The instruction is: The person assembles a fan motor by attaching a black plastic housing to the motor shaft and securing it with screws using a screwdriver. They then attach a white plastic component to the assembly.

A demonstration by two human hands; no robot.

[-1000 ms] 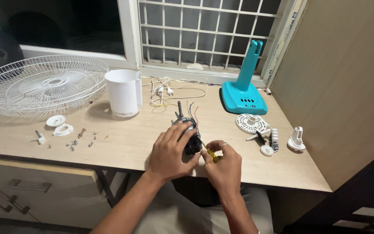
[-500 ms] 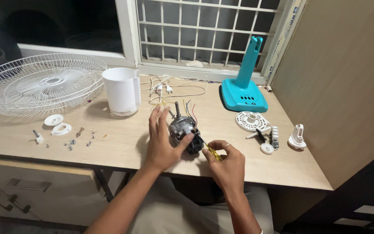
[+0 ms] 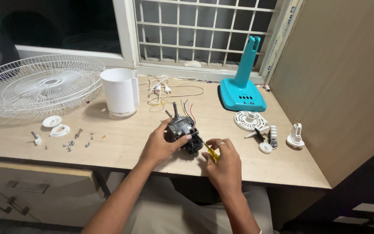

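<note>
Wooden worktop (image 3: 122,145) under barred window | fan motor (image 3: 182,132) near front edge, shaft up, left hand (image 3: 161,145) fingers wrapped around it | right hand (image 3: 224,162) fingers pinching yellow-handled screwdriver (image 3: 210,151) at motor's side | step seems screw work on housing; next needs steady tip seating | screws (image 3: 76,141) left, teal fan base (image 3: 241,93) at back edge

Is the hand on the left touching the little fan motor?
Touching. The head view shows the left hand wrapped around the fan motor, fingers pressed on its side, while the right hand holds a yellow-handled screwdriver beside it.
</note>
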